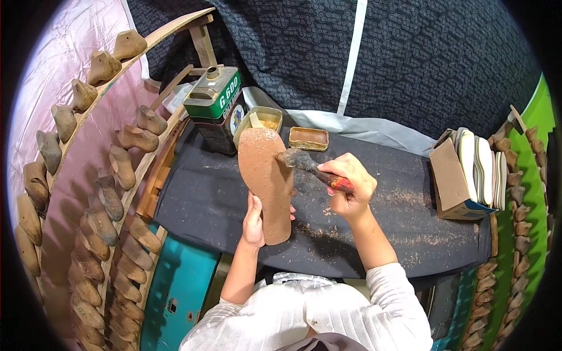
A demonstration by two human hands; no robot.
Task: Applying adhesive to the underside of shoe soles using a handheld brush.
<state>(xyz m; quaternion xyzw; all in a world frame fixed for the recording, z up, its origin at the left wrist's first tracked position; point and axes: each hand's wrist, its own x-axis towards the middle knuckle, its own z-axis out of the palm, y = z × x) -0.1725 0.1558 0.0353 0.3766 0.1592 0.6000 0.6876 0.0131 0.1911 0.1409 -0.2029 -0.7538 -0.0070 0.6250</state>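
Note:
A brown shoe sole (264, 175) stands tilted up over the dark-covered table, its wide end away from me. My left hand (255, 221) is wrapped round its narrow lower part, thumb on one side and fingertips on the other. In my right hand (350, 182) is a brush with a red and dark handle (336, 181). The brush's worn grey bristles (291, 158) touch the right edge of the sole near its wide end. Small crumbs and specks show on the sole's face.
Behind the sole stand a green and black metal can (218, 105), a tub with yellowish contents (270, 112) and a small rectangular tin (308, 138). A cardboard box of soles (453, 175) sits at right. Wooden shoe lasts (122, 167) line racks on both sides. Shavings litter the table (386, 228).

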